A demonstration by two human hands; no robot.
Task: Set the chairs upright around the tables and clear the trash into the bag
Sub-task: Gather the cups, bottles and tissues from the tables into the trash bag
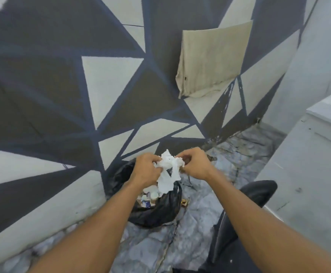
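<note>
A wall point(42, 85) painted in dark and pale triangles fills the left and centre, its foot meeting a grey stone-patterned floor point(180, 233) that runs as a narrow strip toward the far corner. At the base of the wall sits a black trash bag point(160, 211), its mouth open upward and its left side close against the wall; cups and other small white and blue litter point(148, 196) show inside the opening.

Directly above the bag's mouth the left hand point(146, 170) is closed on the left side of a crumpled white paper napkin point(168, 172), fingers curled into it. The napkin's loose tail hangs down to the bag's opening. The right hand point(195, 164) pinches the napkin's right edge, fingers drawn together on it. Both forearms reach in from the bottom of the frame.

Higher on the wall, a beige cloth point(213, 60) hangs flat. Just right of the bag a small brownish scrap point(184, 202) lies on the floor. A dark shoe point(259, 192) stands further right, near a pale ledge point(308, 164) that closes in the right side, leaving only the narrow floor strip between ledge and wall.
</note>
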